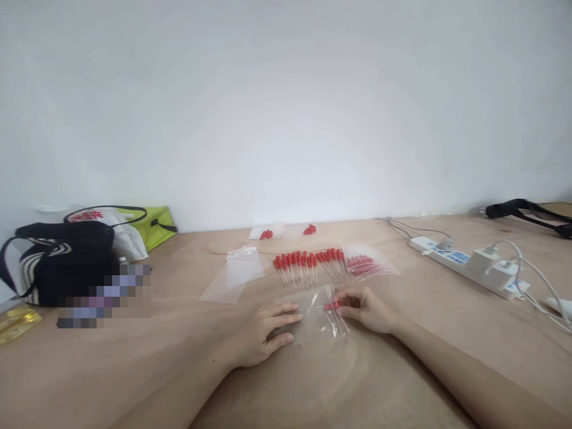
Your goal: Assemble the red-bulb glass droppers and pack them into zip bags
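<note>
On the tan table (370,372), a slender red-bulbed clear dropper (329,306) lies partly inside a transparent zip bag (315,328), bulb pinched in the right hand (367,308); the half-open left hand (261,335) touches the bag.

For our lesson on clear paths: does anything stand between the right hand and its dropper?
Nothing visible does: the right hand holds the dropper by its red bulb. Its stem appears to lie inside the bag, the left hand at the opposite end.

"What lies behind the front clear, flat plastic zip bag (315,332)?"
"Thin red-headed sticks (304,260)."
"And right of them?"
"Another clear plastic bag (379,268), then a long white plastic power strip (460,265)."
</note>
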{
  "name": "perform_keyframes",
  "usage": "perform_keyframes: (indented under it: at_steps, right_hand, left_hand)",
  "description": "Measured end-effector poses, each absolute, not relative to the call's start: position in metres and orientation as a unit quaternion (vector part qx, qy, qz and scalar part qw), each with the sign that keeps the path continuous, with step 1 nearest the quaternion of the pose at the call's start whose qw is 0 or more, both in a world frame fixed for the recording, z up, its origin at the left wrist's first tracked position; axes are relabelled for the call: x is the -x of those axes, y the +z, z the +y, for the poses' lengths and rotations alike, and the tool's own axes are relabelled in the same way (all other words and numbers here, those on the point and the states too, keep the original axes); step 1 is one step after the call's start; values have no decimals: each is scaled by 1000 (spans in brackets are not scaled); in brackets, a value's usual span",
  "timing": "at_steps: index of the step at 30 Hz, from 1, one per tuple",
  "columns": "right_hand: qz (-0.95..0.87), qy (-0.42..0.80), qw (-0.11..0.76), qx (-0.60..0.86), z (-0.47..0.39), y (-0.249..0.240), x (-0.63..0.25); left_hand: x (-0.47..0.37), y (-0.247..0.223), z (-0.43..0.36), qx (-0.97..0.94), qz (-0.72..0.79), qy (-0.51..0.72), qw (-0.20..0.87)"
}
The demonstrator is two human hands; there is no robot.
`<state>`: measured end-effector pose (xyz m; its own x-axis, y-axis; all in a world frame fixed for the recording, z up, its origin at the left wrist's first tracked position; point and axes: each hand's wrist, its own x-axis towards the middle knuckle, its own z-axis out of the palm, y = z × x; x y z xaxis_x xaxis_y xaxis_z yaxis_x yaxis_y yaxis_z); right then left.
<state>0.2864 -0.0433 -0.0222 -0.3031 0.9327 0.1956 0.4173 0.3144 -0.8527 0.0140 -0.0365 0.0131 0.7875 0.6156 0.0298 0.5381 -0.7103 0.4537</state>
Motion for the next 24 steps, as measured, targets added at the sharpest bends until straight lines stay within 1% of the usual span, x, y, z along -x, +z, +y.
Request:
perform_keyframes:
  at_steps: [4,11,15,18,21,24]
  right_hand:
    - [-789,288,325,435,-44,-16,-278]
    - [-814,199,282,467,-38,-21,-274]
    - [-822,160,283,468,-41,-21,-272]
    - [-812,174,310,463,-41,-15,-276]
    - [-755,167,329,543,-29,-6,-286]
    - [-700,90,281,651,-6,2,-292]
  left_hand:
    - [-15,13,-36,-923,309,86,210]
    - [-15,12,-36,-931,286,109,200]
    - [-16,11,-34,-937,264,118,196]
    - [-15,10,-34,-936,260,125,201]
    - [-14,9,-34,-930,269,137,209]
    - [-13,8,-34,-920,286,159,217]
